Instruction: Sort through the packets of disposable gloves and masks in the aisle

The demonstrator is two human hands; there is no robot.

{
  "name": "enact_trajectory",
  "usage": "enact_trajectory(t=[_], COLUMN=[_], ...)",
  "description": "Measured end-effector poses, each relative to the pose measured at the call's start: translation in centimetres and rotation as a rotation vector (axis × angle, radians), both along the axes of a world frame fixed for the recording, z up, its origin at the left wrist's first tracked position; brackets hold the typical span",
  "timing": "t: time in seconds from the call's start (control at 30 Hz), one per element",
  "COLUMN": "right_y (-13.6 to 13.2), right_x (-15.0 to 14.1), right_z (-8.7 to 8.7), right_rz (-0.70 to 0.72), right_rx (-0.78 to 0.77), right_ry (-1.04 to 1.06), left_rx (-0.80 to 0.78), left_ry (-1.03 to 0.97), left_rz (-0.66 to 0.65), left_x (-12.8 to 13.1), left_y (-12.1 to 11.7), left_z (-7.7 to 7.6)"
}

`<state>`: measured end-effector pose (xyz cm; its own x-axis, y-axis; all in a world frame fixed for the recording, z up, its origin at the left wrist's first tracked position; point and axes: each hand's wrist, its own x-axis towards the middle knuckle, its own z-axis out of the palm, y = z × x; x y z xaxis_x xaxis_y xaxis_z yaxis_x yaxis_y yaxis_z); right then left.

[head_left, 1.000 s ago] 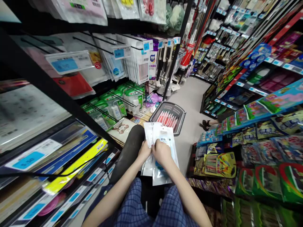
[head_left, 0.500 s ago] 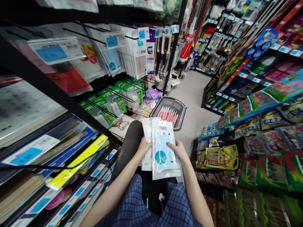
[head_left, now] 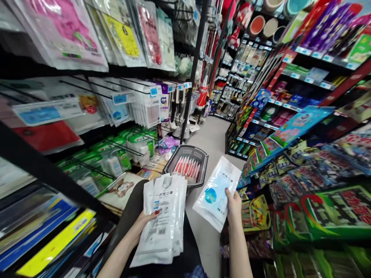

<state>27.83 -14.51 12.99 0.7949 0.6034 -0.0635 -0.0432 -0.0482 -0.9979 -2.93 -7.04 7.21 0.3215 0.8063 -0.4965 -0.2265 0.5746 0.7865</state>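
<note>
My left hand [head_left: 146, 224] is closed around several white face mask packets [head_left: 166, 227], stacked with printed sides up above my lap. The thumb lies across the top packet; the other fingers are hidden beneath. To the right, my right hand [head_left: 234, 206] grips a single mask packet [head_left: 218, 191] by its right edge. That one has a pale blue front with a round blue-green picture, and it is tilted over the aisle floor. The two hands are apart. Just beyond the packets stands a grey shopping basket [head_left: 205, 168] with a row of red and white packets [head_left: 185, 166] inside.
At left, a rack holds hanging white packets [head_left: 145, 102], green packs [head_left: 107, 156] and price tags on metal hooks. Snack bags [head_left: 324, 216] crowd the right-hand shelves. Between them the grey aisle floor [head_left: 214, 133] runs back to more shelving.
My hands have moved apart, and one packet has gone right with my right hand, away from the stack in my left. The view has tilted up and turned a little to the right.
</note>
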Motion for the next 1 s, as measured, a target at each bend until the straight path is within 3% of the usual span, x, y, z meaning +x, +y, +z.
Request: enact_trajectory(t=[0.13,0.3,0.4,0.47,0.53,0.7,1.0], right_y=[-1.0,-1.0,-0.5,0.0,0.6,1.8,3.6], right_x=[1.6,1.4,1.8,1.7,0.8,-3.9,-11.8], right_z=[2.1,3.0,1.0,-1.6,-4.3,-8.6,-11.0], right_rz=[-0.144,-0.103,-0.050,0.011,0.091,0.288,0.452], right_rx=[0.170,0.110,-0.148,-0.326,-0.405,-0.380,-0.268], right_ry=[0.057,-0.054,-0.245,-0.314,-0.281,-0.141,-0.092], left_rx=[-0.243,-0.305,-0.333,-0.336,-0.343,-0.335,-0.401], left_ry=[-0.089,-0.089,-0.098,-0.118,-0.133,-0.176,-0.159], left_rz=[0.058,0.089,0.117,0.135,0.144,0.146,0.134], left_x=[-1.3,-1.5,-1.4,-1.5,-1.7,-1.9,-2.1], left_y=[0.4,1.2,1.6,1.7,1.7,1.3,1.5], left_z=[-1.7,-3.2,-3.7,-4.2,-4.6,-4.7,-4.5])
